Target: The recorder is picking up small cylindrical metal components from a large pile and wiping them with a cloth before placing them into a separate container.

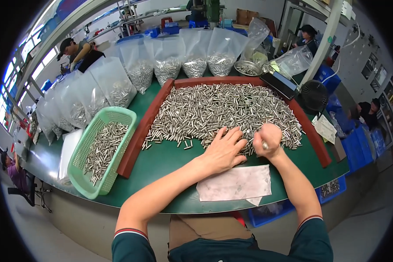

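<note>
My right hand [270, 139] is blurred, so I can't make out what its curled fingers enclose. Under my left hand [222, 150], some metal pins [231, 105] are hidden; nearer me than my fingers, a white slip [254, 201] shows mostly as a corner beneath the stained cloth [233, 183].

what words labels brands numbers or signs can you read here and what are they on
No text is readable.
Metal pins: no readable marks.
Pinkish-white sheet: smudges, no legible lettering.
Paper slips at right: any writing too small.
Dark device: screen illegible.
Wall panels, far right: too small and blurred.
</note>
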A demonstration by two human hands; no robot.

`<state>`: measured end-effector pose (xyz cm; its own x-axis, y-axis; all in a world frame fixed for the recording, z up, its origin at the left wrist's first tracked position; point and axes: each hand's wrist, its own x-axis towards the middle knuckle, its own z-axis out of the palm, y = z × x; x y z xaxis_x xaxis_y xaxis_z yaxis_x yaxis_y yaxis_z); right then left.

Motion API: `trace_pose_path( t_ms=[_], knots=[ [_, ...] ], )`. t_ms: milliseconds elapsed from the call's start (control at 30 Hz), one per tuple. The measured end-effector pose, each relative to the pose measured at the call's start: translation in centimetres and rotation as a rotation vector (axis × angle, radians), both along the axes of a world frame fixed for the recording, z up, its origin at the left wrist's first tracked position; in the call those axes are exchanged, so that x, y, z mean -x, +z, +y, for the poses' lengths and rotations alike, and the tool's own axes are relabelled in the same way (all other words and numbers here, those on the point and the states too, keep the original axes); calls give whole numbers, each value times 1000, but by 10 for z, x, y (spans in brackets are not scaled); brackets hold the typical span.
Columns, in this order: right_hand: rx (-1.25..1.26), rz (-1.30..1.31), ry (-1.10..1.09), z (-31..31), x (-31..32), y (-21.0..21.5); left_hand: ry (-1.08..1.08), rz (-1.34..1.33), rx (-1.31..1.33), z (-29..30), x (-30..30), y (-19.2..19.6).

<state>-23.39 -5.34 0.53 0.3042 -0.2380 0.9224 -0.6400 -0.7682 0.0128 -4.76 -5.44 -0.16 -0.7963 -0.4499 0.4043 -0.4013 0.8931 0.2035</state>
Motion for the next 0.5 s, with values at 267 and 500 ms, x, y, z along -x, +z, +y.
trace_pose_path(
  t_ms=[267,500],
  knots=[
    [26,122,-22,1,12,17,165,197,-32,-31,-22,8],
    [118,150,-171,-7,53,32,320,315,56,-30,-34,-1]
  ],
)
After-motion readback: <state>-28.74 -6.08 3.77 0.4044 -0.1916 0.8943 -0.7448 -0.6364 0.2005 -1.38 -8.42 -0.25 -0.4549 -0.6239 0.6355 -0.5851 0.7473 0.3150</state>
